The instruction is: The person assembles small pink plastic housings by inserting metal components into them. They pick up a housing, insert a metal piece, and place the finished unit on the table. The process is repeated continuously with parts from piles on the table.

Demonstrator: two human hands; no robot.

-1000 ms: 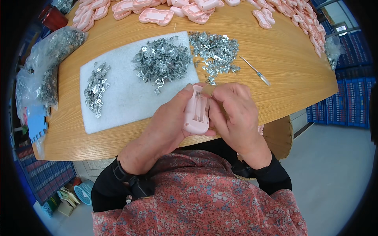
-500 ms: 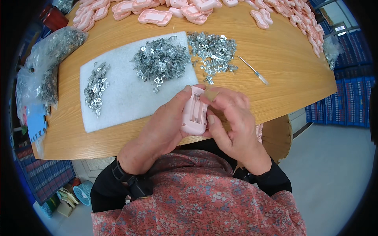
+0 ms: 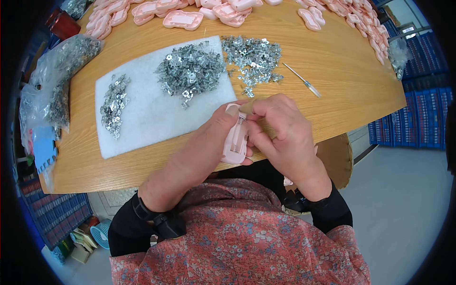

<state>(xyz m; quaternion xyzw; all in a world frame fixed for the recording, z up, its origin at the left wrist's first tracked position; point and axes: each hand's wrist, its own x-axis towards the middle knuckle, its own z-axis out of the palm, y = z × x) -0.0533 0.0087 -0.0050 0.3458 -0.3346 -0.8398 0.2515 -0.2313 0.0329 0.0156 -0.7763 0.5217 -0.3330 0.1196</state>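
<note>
My left hand (image 3: 202, 142) is closed round a pale pink plastic casing (image 3: 233, 149), its thumb along the upper left side. The casing is held just past the table's near edge, with its long battery compartment facing up. Small metal parts show at the compartment's ends. My right hand (image 3: 287, 135) is closed at the casing's upper right, thumb and fingertips against the far end of the compartment. One of its fingers wears a tan cover. Whatever is between those fingertips is hidden. Beyond my hands lies a heap of small metal contact pieces (image 3: 192, 69) on a white foam sheet (image 3: 147, 102).
A smaller pile of metal pieces (image 3: 114, 107) lies on the sheet's left. Another pile (image 3: 256, 57) is on bare wood, beside a thin screwdriver (image 3: 303, 80). Many pink casings (image 3: 183, 20) line the table's far edge. Plastic bags (image 3: 59, 71) of metal parts stand at the left.
My right hand has turned and its thumb has moved up to the far end of the compartment. My left thumb has shifted further over the casing, which is tilted slightly.
</note>
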